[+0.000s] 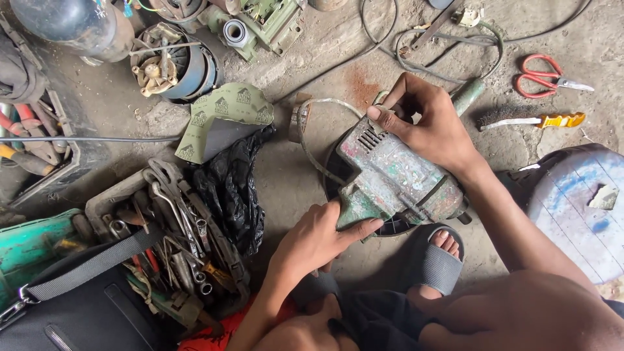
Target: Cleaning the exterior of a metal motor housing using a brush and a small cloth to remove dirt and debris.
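Note:
A worn green-grey power tool body (390, 179) lies on the dirty concrete floor in front of me. My left hand (318, 240) grips its near lower edge, thumb on top. My right hand (429, 127) rests over its far end, fingers curled on the top near the vent slots. A grey cable (325, 104) loops out from the tool. My foot in a grey sandal (435, 260) sits just below the tool.
A tray of wrenches and hand tools (175, 234) and a black bag (91, 305) lie left. Sandpaper sheet (224, 117), black plastic bag (231, 188), motor parts (172, 65) behind. Red scissors (549, 77), wire brush (526, 120), blue-white drum (578, 208) right.

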